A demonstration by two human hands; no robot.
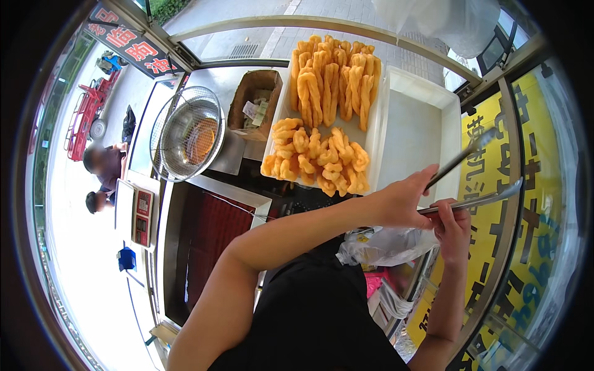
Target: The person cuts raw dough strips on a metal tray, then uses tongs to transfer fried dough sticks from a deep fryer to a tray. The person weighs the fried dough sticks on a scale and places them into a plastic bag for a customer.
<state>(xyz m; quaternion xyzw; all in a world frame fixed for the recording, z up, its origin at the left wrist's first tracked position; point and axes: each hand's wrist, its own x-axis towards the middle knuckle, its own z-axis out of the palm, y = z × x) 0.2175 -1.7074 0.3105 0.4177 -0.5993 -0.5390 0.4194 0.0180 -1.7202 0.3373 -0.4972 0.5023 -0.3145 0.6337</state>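
Note:
My left hand (406,197) and my right hand (451,227) are close together at the right, both on a pair of metal tongs (482,199). The fingers of the left hand are at the upper arm of the tongs, those of the right at the lower arm. The tong arms are spread, their tips pointing right, with no food visible between them. Beyond my hands lies a white plastic tray (410,125). Left of it, another white tray (281,99) holds long fried dough sticks (332,76) at the back and shorter twisted fried dough pieces (320,155) in front.
A wire mesh strainer (160,134) rests over a metal bowl (178,150). Beside it is a cardboard box (236,111) with banknotes. A metal-framed fryer (218,246) and a digital scale (143,213) are left. Window frames, a clear plastic bag (390,248) and two people outside are visible.

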